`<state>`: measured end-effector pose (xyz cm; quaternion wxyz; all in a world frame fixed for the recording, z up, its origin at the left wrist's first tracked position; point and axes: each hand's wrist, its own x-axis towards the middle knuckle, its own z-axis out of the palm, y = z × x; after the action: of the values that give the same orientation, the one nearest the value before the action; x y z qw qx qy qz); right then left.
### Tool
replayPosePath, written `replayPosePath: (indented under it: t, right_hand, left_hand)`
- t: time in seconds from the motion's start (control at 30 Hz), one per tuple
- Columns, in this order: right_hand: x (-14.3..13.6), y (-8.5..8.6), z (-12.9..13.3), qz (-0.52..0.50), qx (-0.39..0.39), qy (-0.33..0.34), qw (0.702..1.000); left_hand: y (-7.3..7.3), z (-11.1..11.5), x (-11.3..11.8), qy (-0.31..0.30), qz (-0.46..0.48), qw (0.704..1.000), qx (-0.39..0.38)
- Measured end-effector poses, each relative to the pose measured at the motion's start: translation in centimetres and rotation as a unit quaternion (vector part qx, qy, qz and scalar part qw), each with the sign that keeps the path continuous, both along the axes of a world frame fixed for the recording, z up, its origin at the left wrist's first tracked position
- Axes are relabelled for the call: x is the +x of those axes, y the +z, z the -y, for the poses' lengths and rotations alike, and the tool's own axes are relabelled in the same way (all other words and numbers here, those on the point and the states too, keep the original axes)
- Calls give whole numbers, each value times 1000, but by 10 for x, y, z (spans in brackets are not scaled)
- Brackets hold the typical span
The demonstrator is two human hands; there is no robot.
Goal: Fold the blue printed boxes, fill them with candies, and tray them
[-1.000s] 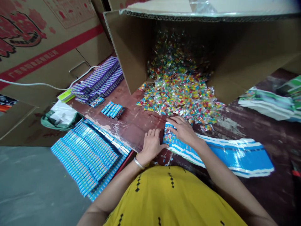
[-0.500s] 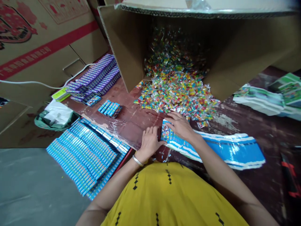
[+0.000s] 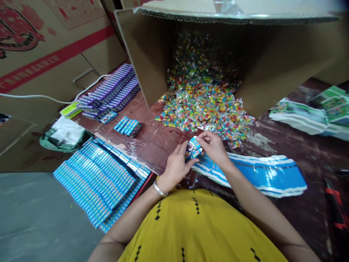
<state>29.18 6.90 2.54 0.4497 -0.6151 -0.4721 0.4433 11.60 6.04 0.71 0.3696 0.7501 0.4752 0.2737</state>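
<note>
A small blue printed box [image 3: 193, 148] is held between both hands, tilted, above the near edge of the table. My left hand [image 3: 177, 164] grips it from the left, thumb below and fingers behind. The fingertips of my right hand [image 3: 214, 146] pinch its upper right corner. Under and right of my right hand lies a fanned row of flat blue cartons [image 3: 272, 174]. Just beyond my hands, small clear bags of colourful candy [image 3: 207, 105] spill from an open cardboard box [image 3: 147, 62].
Short row of blue boxes [image 3: 127, 126] on the table [image 3: 155, 145]; purple boxes [image 3: 111, 89] behind. Many blue boxes [image 3: 95, 178] are stacked at lower left. A green bag [image 3: 58, 147] and power strip [image 3: 71, 110] sit left, green cartons [image 3: 305, 116] right, a red-handled tool [image 3: 338, 207] far right.
A blue carton has been lifted off the left end of the fanned row and is now between both hands. My left hand has closed on it; my right hand has moved slightly right.
</note>
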Motion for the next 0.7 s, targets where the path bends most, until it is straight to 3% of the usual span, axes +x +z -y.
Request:
replayPosePath:
  t: [0.1, 0.2, 0.3, 0.4, 0.53, 0.63, 0.7]
  right_hand:
    - [-3, 6, 11, -28, 27, 48, 998]
    - [-7, 10, 24, -7, 46, 149, 988]
    - [-7, 14, 28, 26, 51, 201, 978]
    - [0, 22, 21, 24, 18, 233, 972]
    - [16, 31, 12, 21, -68, 345, 936]
    - [18, 31, 12, 23, -96, 402, 910]
    - [14, 28, 14, 2, -86, 355, 931]
  left_hand:
    - [6, -10, -5, -26, 156, 979, -126]
    - [8, -20, -12, -87, 300, 908, -279]
    - [6, -23, -18, -114, 351, 862, -348]
    - [6, -20, -21, -155, 328, 861, -355]
    - [6, -14, -22, -196, 262, 882, -340]
    - [3, -13, -22, -148, 266, 892, -336]
    - [-1, -15, -22, -100, 290, 890, -338]
